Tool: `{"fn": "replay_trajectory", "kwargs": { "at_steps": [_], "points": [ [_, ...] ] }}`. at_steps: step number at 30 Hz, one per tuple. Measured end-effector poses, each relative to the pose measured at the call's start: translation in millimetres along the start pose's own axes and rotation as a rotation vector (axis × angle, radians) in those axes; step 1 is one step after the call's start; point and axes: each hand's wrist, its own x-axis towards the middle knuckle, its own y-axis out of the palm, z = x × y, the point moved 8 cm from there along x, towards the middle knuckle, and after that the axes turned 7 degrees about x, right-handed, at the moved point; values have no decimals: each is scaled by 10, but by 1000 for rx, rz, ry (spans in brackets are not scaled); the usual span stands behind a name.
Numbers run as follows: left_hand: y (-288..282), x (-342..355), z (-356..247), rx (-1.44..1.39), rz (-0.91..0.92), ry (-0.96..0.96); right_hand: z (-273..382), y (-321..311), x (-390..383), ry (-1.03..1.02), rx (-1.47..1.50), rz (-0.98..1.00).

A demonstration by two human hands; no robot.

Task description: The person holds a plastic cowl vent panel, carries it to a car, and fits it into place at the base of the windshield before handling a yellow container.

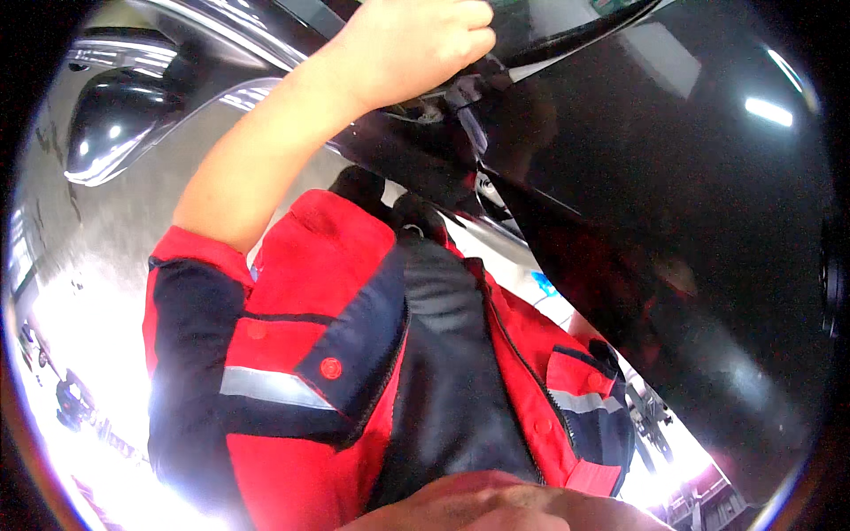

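Note:
My left hand [416, 44] is curled into a fist at the top of the view, above the dark edge of a car body. Its fingertips are folded under, so whatever they may grip is hidden. The bare left forearm [283, 133] reaches up and to the right from a rolled red sleeve. Close by the hand, a dark metal bracket or hinge-like part [469, 115] sits where the body meets a large glossy black panel [620, 186]. That panel fills the right side. My right sleeve [584, 385] goes behind the panel, and my right hand does not show.
Glossy black car bodywork [257, 35] runs across the upper left, with a rounded black part [124, 115] farther left. Grey floor [177, 159] lies below it. My dark shoes [363, 186] stand close to the car. A small blue item [544, 283] shows beside the panel's edge.

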Motion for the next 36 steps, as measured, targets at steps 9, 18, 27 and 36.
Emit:
{"fn": "replay_trajectory", "kwargs": {
  "at_steps": [9, 18, 27, 36],
  "points": [
    [352, -431, -36, -174, 290, -57, -422, 398, -68, 74, -20, 99],
    [530, -620, -197, -203, 257, -164, -563, 339, -377, 107, 57, 115],
    [500, -609, -153, -268, 261, -210, -1340, -692, -1671, 366, 173, -44],
    [525, -566, -197, -256, 224, -236, -1925, -1556, -2942, 651, 232, -231]
  ]
}}
